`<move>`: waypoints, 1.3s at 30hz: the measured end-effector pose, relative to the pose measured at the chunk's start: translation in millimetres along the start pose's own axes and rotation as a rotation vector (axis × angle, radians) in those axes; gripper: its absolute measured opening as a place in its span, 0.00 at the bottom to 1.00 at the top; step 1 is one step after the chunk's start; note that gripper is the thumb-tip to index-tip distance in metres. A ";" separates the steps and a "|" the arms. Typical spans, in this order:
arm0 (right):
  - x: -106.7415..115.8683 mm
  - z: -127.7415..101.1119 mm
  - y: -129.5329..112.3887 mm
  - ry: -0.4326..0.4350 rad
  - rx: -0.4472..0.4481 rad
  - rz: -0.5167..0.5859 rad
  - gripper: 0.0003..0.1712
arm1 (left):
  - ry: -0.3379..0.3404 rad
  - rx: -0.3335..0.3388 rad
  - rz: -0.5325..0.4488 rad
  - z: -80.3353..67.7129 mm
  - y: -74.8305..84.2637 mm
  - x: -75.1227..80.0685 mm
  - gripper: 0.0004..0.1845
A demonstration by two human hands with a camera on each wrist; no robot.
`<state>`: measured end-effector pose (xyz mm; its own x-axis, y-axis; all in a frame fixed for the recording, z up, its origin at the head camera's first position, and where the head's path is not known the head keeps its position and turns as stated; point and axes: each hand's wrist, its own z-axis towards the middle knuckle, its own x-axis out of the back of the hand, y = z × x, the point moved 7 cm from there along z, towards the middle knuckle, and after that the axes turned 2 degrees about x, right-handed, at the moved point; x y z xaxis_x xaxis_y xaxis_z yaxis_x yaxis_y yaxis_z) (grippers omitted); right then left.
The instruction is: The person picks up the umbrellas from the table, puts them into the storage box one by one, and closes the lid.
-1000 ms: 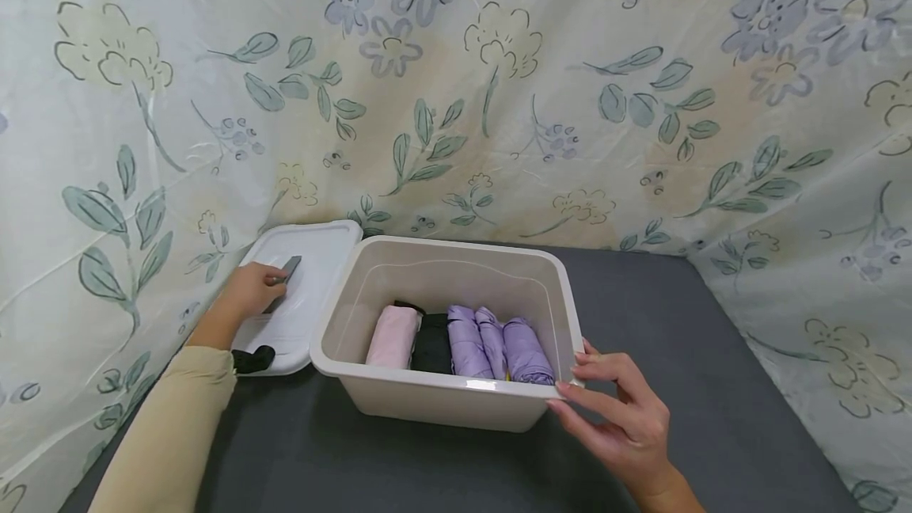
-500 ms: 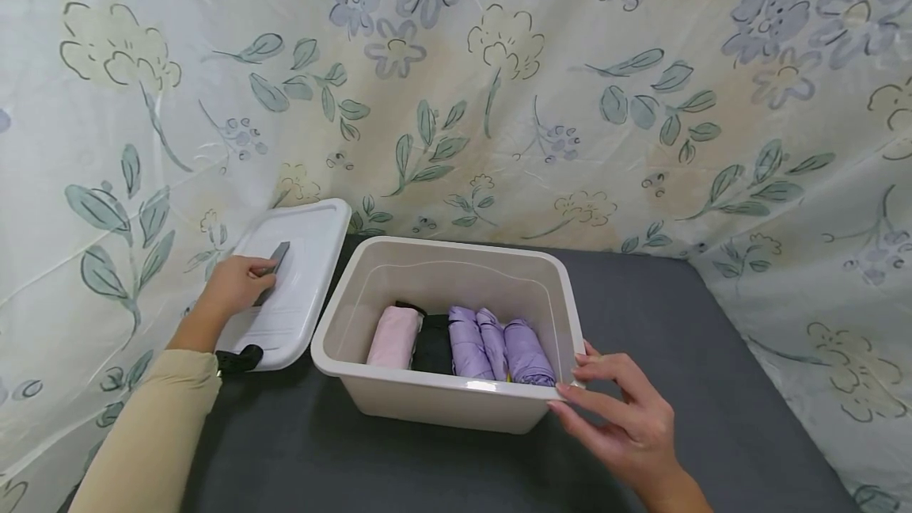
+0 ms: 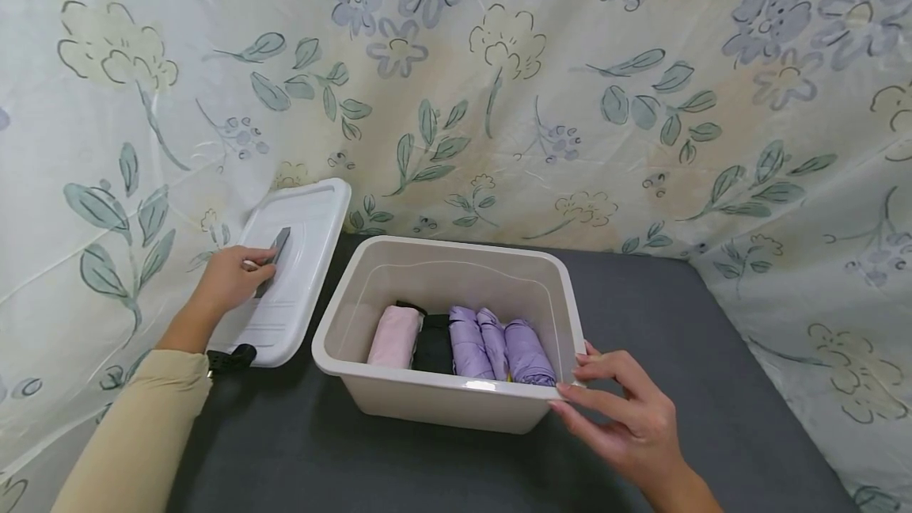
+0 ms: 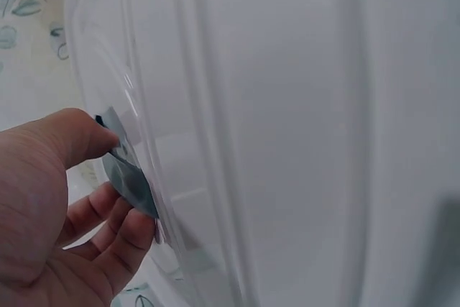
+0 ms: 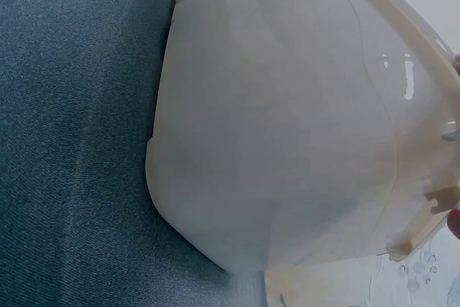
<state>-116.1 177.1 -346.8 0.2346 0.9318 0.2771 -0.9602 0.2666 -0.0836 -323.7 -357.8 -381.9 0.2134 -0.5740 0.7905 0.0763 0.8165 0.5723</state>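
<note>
Our left hand [image 3: 229, 279] has its thumb and fingers [image 4: 115, 239] curled round the grey handle [image 3: 274, 250] of the white lid [image 3: 306, 260]. The lid is tilted up on its near edge, leaning toward the flowered cloth, just left of the bin. Our right hand [image 3: 627, 418] rests its nearly straight fingertips on the rim at the bin's [image 3: 456, 406] near right corner; it steadies rather than grips.

We judge the main risk to be the lid. The handle is small and flat, and we hold the whole lid from it off-centre, so the lid could swing or slip from the pinch. Its far corner could also catch the cloth, or its near edge could knock the bin's left rim. With only fingertips on the rim, the bin could slide across the surface if struck.

Inside the bin lie a pink roll [image 3: 392, 336], a black roll [image 3: 432, 344] and three purple rolls [image 3: 499, 343], side by side against the near wall.

The bin stands on a dark grey fabric surface [image 3: 712, 355]. A small black thing [image 3: 231, 359] lies at the lid's near edge; we cannot tell what it is. Pale cloth [image 3: 499, 85] printed with flowers and leaves hangs behind and along both sides.
</note>
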 end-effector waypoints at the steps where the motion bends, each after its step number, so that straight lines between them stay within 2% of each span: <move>1: 0.1 -0.2 0.6 0.001 -0.002 0.001 0.13 | 0.002 -0.009 0.001 -0.2 1.3 1.0 0.22; 8: -0.7 1.6 1.1 0.028 0.013 0.040 0.12 | -0.037 -0.014 0.001 -1.9 6.1 3.8 0.23; 11: -0.4 2.3 1.1 0.035 0.018 0.049 0.12 | -0.026 -0.029 -0.018 -2.6 9.8 5.8 0.23; 20: 0.6 2.4 1.9 0.032 0.020 0.032 0.12 | 0.078 -0.158 -0.039 -6.0 31.5 16.5 0.20; 30: 1.3 6.9 1.1 0.043 0.042 0.042 0.12 | 0.056 -0.227 -0.071 -6.3 58.5 25.8 0.20; 39: 1.4 7.1 2.6 0.033 0.037 0.046 0.12 | 0.036 -0.336 -0.093 -5.9 79.5 32.8 0.19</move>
<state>-119.3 177.3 -339.8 0.1948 0.9504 0.2424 -0.9747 0.2151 -0.0603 -304.9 -311.4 -311.8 0.2239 -0.6494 0.7268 0.4121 0.7388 0.5332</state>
